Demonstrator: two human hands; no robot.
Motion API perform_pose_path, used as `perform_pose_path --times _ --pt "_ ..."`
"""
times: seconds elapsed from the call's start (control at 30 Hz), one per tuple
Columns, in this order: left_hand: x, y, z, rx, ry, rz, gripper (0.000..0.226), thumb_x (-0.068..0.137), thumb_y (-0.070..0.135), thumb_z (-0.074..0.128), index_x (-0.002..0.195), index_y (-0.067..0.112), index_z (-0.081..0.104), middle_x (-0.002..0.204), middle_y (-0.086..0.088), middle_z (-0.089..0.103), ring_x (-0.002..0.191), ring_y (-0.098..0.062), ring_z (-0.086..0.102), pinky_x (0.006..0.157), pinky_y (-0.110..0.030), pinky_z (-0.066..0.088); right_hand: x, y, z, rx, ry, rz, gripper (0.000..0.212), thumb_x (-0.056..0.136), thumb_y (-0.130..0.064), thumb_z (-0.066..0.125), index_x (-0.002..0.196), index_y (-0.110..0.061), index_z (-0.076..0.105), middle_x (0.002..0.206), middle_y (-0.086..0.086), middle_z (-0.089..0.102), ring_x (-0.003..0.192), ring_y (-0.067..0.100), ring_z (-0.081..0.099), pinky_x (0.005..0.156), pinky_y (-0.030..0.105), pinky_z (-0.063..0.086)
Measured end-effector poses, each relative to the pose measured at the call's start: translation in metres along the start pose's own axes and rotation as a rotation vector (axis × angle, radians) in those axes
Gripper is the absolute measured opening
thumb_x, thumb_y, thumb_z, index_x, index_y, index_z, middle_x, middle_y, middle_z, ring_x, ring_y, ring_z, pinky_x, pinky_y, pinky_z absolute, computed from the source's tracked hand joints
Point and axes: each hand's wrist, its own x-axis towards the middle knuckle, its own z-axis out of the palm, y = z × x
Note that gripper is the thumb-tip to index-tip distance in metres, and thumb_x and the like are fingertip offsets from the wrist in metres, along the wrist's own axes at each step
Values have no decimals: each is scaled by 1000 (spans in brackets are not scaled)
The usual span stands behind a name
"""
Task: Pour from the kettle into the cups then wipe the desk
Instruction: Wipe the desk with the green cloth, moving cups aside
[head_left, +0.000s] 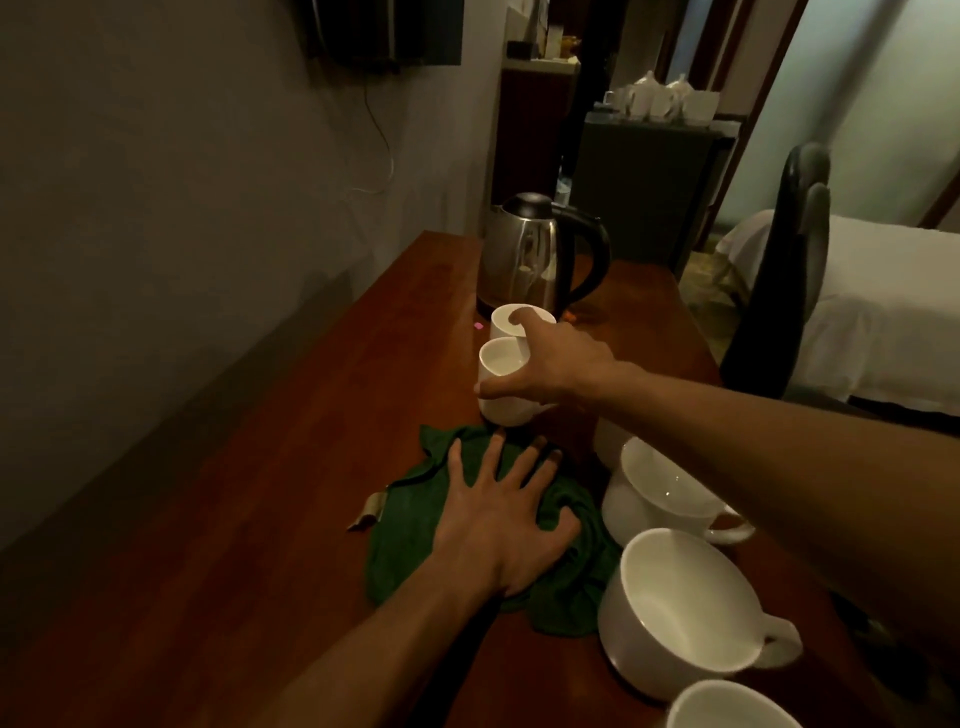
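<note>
A steel kettle (530, 254) with a black handle stands at the far end of the reddish wooden desk (249, 519). In front of it sit two small white cups, the near cup (501, 382) and the far cup (506, 318). My right hand (550, 364) grips the near cup, with one finger reaching over the far cup's rim. My left hand (504, 525) lies flat, fingers spread, on a crumpled green cloth (415, 525) on the desk. Three large white cups stand along the right edge: the farthest (654, 499), the middle one (675, 613) and the nearest (732, 706).
A grey wall runs along the desk's left side. A small paper scrap (369, 512) lies by the cloth. A black chair (779, 291) and a white bed (883, 312) are to the right. A dark cabinet (639, 187) with white crockery (660, 98) stands beyond the desk.
</note>
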Motion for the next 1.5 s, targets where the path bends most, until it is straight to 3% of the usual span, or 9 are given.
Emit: perform_pose_path --times 0.17,0.33,0.5,0.73,0.93,1.1,1.27,1.4,1.5 --pt "0 0 0 -9 19 10 73 94 68 12 159 40 0 167 15 -10 152 -21 -22 113 -66 -22 -3 -3 4 31 71 0 97 67 -65 79 145 -36 30 139 1 54 119 27 55 87 40 50" --pt "1 -1 0 -33 19 17 74 93 68 13 160 39 2 167 15 -9 152 -22 -23 112 -66 -24 -3 -1 -2 24 109 22 93 68 -63 80 143 -36 32 133 1 57 114 25 57 76 33 39" --pt "6 -3 3 -36 17 23 75 93 70 13 160 39 0 167 16 -10 152 -21 -22 111 -65 -24 5 13 -18 26 93 59 94 64 -64 82 140 -31 36 135 3 56 117 27 56 85 41 51" --pt "22 -3 3 -43 40 37 75 93 70 14 160 39 1 167 15 -9 153 -21 -21 112 -64 -24 10 51 -39 99 150 149 99 62 -61 85 143 -26 37 139 5 55 121 29 57 92 47 55" --pt "41 -4 3 -19 40 37 75 92 71 10 159 40 -1 167 14 -9 153 -21 -20 113 -66 -21 13 82 -51 82 158 214 95 66 -52 86 142 -24 37 141 7 52 122 30 55 83 34 49" --pt "51 -6 2 -4 35 42 75 92 72 10 159 41 -1 167 14 -9 153 -21 -18 114 -66 -18 10 92 -48 89 69 292 98 65 -50 88 144 -26 36 141 7 51 119 29 56 79 35 52" --pt "60 -8 0 -2 22 39 74 92 71 10 159 41 -2 167 15 -10 153 -21 -19 115 -66 -15 7 97 -41 93 5 340 96 63 -51 88 142 -26 38 133 6 54 99 21 53 71 32 51" --pt "64 -9 0 -2 30 38 74 93 71 11 159 41 -1 167 15 -10 153 -21 -18 115 -66 -16 8 98 -42 121 -14 359 94 65 -50 88 142 -25 40 133 7 54 102 22 54 75 34 53" --pt "69 -10 -1 -8 32 38 73 93 71 11 159 41 -1 167 15 -9 153 -21 -18 115 -66 -16 10 98 -43 74 -30 375 94 64 -53 87 141 -24 40 131 6 54 100 22 54 68 31 50"
